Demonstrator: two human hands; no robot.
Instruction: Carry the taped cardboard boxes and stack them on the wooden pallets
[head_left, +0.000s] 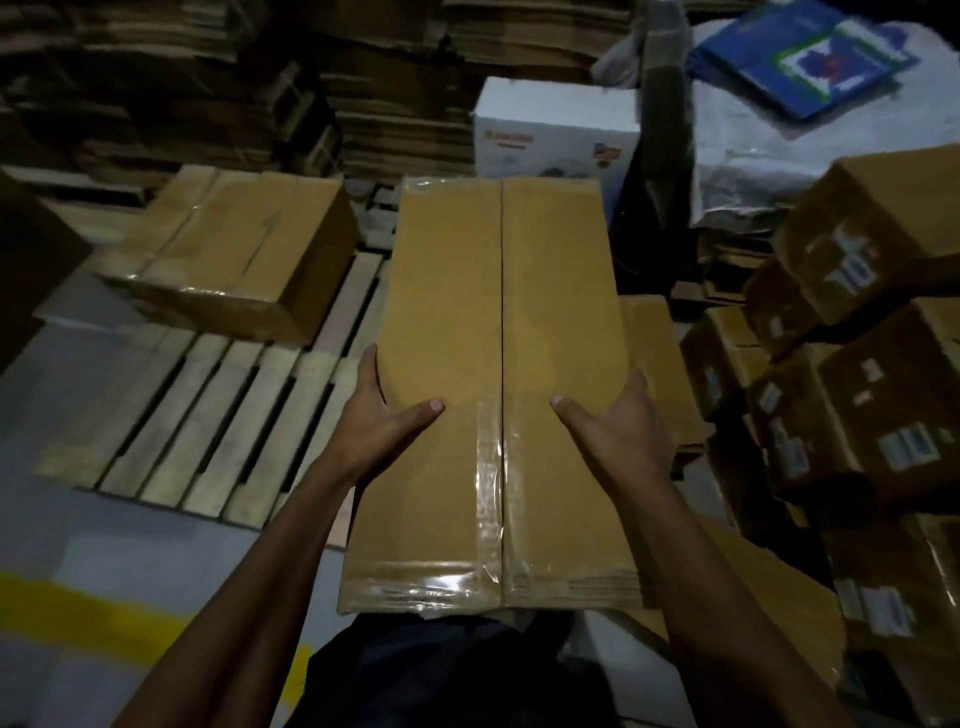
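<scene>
I hold a long taped cardboard box (498, 322) in front of my body, its top seam running away from me with clear tape at both ends. My left hand (382, 415) grips its left side, thumb on top. My right hand (618, 421) grips its right side, thumb on top. Below and to the left lies a wooden pallet (208, 415) on the grey floor. One taped box (228, 254) rests on the pallet's far part. Another brown box (660, 364) shows partly under the held box on the right.
Labelled cardboard boxes (857, 374) are stacked at the right. A white printed carton (550, 130) stands behind the held box. Flattened cardboard piles (363, 78) fill the back. A yellow floor line (78, 618) runs at the lower left.
</scene>
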